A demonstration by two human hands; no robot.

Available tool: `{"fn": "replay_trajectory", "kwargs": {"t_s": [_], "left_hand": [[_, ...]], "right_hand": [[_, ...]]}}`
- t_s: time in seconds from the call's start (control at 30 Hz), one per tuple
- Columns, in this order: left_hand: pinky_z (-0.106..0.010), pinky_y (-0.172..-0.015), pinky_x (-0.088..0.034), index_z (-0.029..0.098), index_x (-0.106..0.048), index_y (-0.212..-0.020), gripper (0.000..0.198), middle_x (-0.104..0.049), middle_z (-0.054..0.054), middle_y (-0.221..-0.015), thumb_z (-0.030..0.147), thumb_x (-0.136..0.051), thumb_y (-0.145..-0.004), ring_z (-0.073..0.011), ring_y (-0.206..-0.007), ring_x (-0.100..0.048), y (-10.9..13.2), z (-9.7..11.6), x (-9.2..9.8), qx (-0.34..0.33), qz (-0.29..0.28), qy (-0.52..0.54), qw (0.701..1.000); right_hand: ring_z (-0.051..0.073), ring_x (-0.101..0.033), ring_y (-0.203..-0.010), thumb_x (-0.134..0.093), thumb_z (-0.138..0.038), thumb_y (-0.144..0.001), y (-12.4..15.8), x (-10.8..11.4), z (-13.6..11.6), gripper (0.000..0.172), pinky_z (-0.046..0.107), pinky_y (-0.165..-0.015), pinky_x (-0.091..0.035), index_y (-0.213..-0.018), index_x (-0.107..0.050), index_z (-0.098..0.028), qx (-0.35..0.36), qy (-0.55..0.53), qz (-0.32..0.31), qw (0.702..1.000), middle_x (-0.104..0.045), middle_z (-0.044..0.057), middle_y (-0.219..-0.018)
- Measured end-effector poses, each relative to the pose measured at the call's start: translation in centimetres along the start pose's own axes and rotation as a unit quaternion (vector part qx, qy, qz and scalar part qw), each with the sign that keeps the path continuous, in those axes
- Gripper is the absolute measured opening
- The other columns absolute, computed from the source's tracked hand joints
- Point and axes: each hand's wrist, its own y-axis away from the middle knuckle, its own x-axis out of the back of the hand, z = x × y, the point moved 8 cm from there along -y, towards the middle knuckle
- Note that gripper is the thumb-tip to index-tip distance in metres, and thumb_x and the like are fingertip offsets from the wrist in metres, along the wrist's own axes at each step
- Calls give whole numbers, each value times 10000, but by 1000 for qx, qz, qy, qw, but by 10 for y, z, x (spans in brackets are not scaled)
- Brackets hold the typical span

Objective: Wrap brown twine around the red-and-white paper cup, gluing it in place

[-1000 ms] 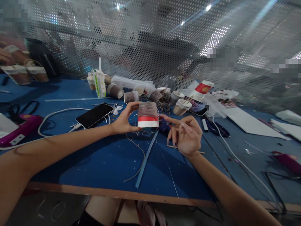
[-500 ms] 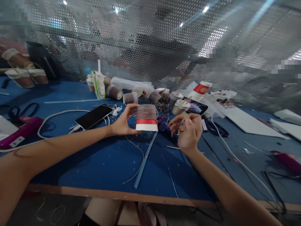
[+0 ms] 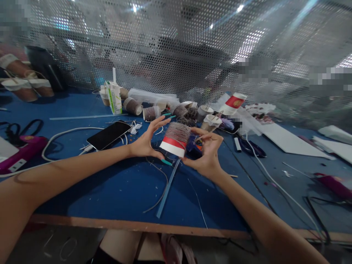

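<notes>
I see the upturned paper cup (image 3: pixel 175 139) at the centre of the frame, held off the table between both hands with its top tipped to the right. Its white rim is lowest, a red band runs above that, and brown twine is wound closely around the rest.

The left hand (image 3: pixel 147 142) sits on the cup's left side, thumb under the rim and teal-nailed fingers fanned out over the top. The right hand (image 3: pixel 208 154) curls around the right side, thumb low and forefinger high, so the cup is clasped between the two hands. I cannot tell whether the right hand also pinches a strand of twine.

Below lies the blue table top (image 3: pixel 115 190) with a bare wooden front edge, strewn with snippets. A pale blue flat strip (image 3: pixel 167 189) lies on it, and a black smartphone (image 3: pixel 109 134) rests left of centre on a white cable (image 3: pixel 66 132). A perforated metal screen (image 3: pixel 176 55) fills the upper frame, and the room behind it is blurred.

Along the back of the table I see a small twine-wrapped cup (image 3: pixel 150 113) just above the held one and a red-and-white cup (image 3: pixel 234 103) leaning right of centre. There is also an open white cup (image 3: pixel 211 123) whose contents I cannot make out. A white and green drink carton (image 3: pixel 115 98) stands upper left of centre with a straw in its top.
</notes>
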Motion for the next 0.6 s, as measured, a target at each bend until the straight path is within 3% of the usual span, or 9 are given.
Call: {"fn": "replay_trajectory", "kwargs": {"t_s": [0.1,0.2,0.33,0.4,0.5,0.6], "left_hand": [[-631,-1194,-338,318,-243,-1508,1149,-376,-166,-1557,539,-890,-585,-390,-1479,-353,-1,4,2,4,1,-48,999],[-588,-1166,-399,259,-397,-1434,877,-489,-172,-1450,483,-831,-706,-357,-1388,-479,-1,7,2,4,-5,-70,998],[-535,-1130,-442,243,-433,-1351,770,-524,-147,-1336,441,-828,-721,-308,-1299,-531,0,4,14,-7,83,-77,994],[-514,-1124,-445,257,-402,-1331,794,-498,-129,-1323,452,-844,-700,-289,-1281,-528,2,0,21,-10,138,-78,987],[-503,-1116,-448,282,-352,-1325,850,-463,-111,-1317,486,-857,-672,-270,-1251,-531,6,-5,28,-12,193,-87,977],[-499,-1097,-460,303,-311,-1338,842,-440,-108,-1317,515,-824,-705,-264,-1238,-529,7,-6,30,-20,209,-93,973]], "right_hand": [[284,-577,-1262,-761,-259,-703,3,-5,2,608,560,-1036,-469,-1010,-237,-298,-3,44,-25,999,-572,166,-1336],[289,-548,-1309,-717,-200,-730,5,-11,-1,562,598,-1070,-429,-1032,-252,-294,9,48,-44,998,-570,166,-1363],[275,-527,-1359,-733,-233,-760,3,-10,-4,510,532,-1088,-452,-1013,-294,-288,-29,9,-37,999,-601,170,-1351],[273,-628,-1247,-750,-278,-763,3,-8,-6,439,463,-996,-529,-956,-355,-280,-57,-3,-43,997,-688,140,-1227],[229,-758,-888,-641,-305,-858,6,-5,-9,185,361,-751,-587,-836,-464,-257,-71,1,-58,996,-770,64,-915],[163,-692,-604,-506,-309,-934,6,7,-10,148,323,-622,-555,-799,-523,-248,-63,37,-15,997,-725,12,-711]]}}
